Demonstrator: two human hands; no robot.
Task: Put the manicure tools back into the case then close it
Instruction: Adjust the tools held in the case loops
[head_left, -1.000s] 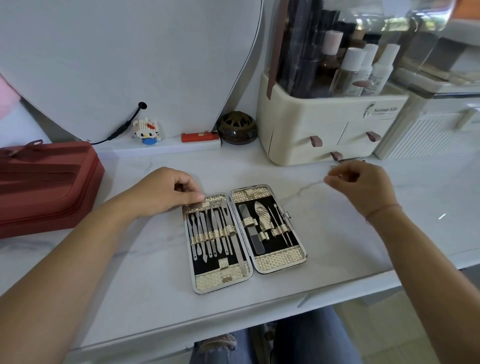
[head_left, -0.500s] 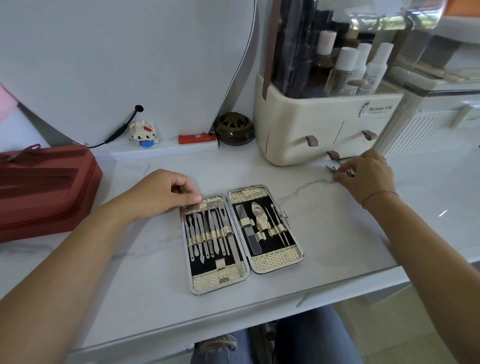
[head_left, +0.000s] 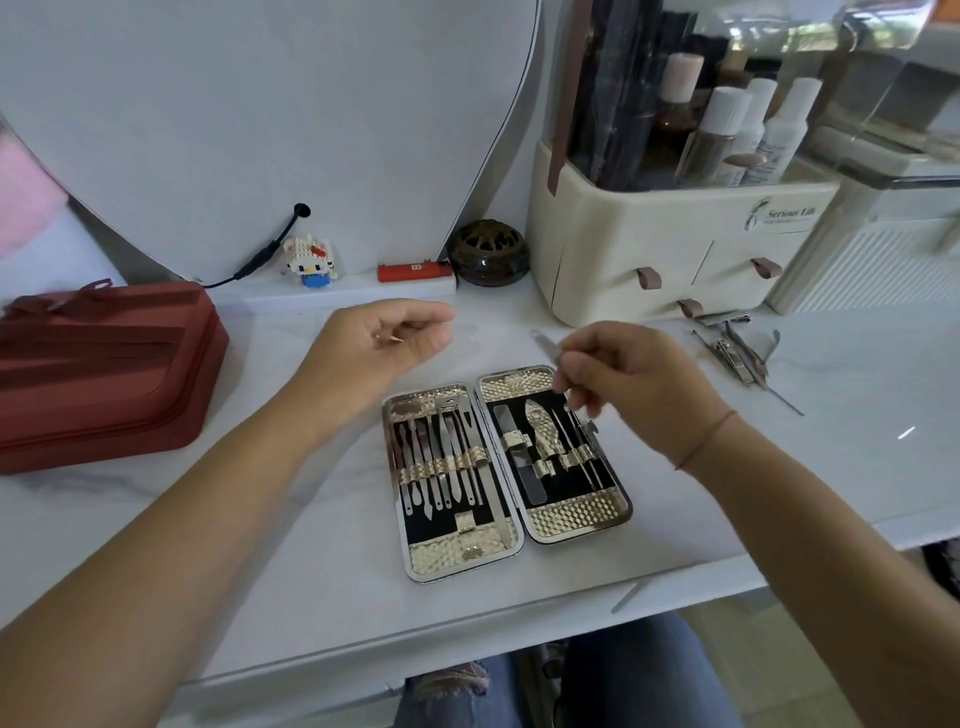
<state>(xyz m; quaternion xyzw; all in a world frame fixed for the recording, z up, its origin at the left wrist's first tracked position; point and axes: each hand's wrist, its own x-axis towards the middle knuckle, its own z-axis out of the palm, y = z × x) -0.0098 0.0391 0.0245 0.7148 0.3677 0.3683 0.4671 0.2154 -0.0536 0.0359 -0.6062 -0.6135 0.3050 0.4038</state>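
Fingers (head_left: 571, 387) of right hand (head_left: 636, 397) pinched round one slim steel tool (head_left: 543, 340), shaft slanting up and away to the left, hovering above the open case (head_left: 576, 517) at the top of its right half. Case flat on tabletop (head_left: 311, 545), slots running toward the body, free loops directly below those fingers; right hand clearly nearer. Probably needs the shaft turned in line with the slots. Left hand (head_left: 384, 338) loosely curled, holding nothing, beyond the left half. Counted: one case; about eight tools left half, about five right; one in hand; loose tools (head_left: 737, 358) far right, perhaps four or five, overlapping
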